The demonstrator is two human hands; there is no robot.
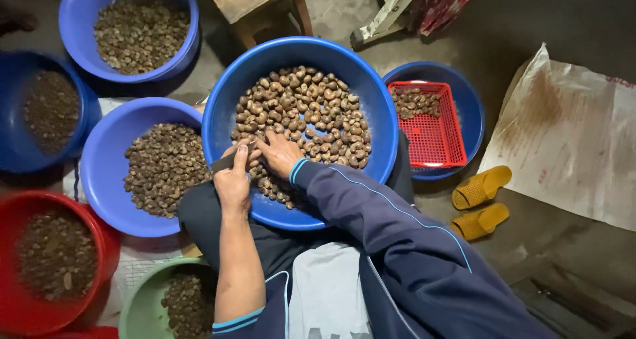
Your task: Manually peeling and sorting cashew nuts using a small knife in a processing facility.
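Dim floor lay under you, crowded with bowls. Your left hand (233, 175) gripped a dark blade (225, 161); your right hand (281, 153) pinched a nut (255, 155) right beside it, over the big blue bowl (225, 100) on your lap. A slip could have nicked your fingers. Farther off, blue, red and green bowls held nuts and scraps.

Dim soft overhead light, faint shadows, sharp centre, darker corners
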